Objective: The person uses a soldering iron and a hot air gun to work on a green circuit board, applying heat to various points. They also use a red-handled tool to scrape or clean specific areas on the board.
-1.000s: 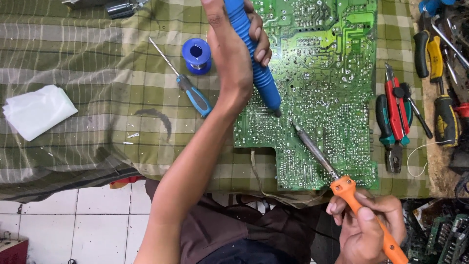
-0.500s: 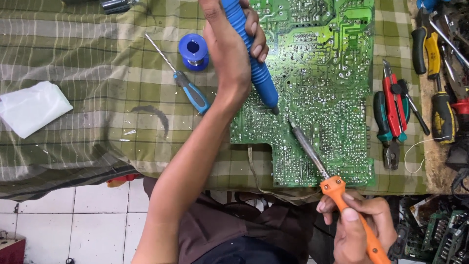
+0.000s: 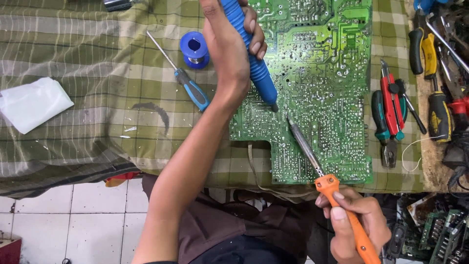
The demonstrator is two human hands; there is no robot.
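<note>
A green circuit board (image 3: pixel 322 73) lies solder side up on a checked cloth. My left hand (image 3: pixel 229 44) grips a blue desoldering pump (image 3: pixel 254 63), tilted with its dark tip resting on the board near its lower left part. My right hand (image 3: pixel 354 225) holds an orange-handled soldering iron (image 3: pixel 322 171) below the board's near edge. Its metal shaft reaches up and left, and its tip touches the board just right of the pump's tip.
A blue-handled screwdriver (image 3: pixel 183 80) and a blue solder spool (image 3: pixel 194 49) lie left of the board. White folded paper (image 3: pixel 31 102) sits at far left. Pliers, cutters and screwdrivers (image 3: pixel 391 112) crowd the right side. White floor tiles (image 3: pixel 63 220) show below the table edge.
Both tools stay on the same spot of the board. The soldering iron tip has edged slightly up towards the pump's tip, and the view has shifted a little.
</note>
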